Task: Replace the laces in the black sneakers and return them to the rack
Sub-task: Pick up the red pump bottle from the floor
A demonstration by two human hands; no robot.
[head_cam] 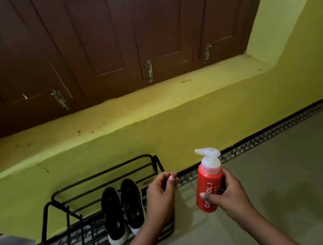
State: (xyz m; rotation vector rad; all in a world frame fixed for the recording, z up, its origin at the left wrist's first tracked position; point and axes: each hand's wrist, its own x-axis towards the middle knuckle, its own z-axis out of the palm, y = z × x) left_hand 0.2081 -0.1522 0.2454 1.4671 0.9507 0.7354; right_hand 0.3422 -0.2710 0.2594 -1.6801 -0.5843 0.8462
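A black wire rack (53, 229) stands on the floor against the yellow wall (117, 141), its near edge partly hidden behind the left forearm. On its lower tier sit the black sneakers (123, 208), side by side, white soles toward the camera; their laces are too dark to make out. The left hand (162, 197) hovers just right of the sneakers, fingers curled with thumb against fingertips; what, if anything, it pinches cannot be told. The right hand (226, 194) has its grip wrapped round a red pump bottle (209, 186), upright, label partly covered.
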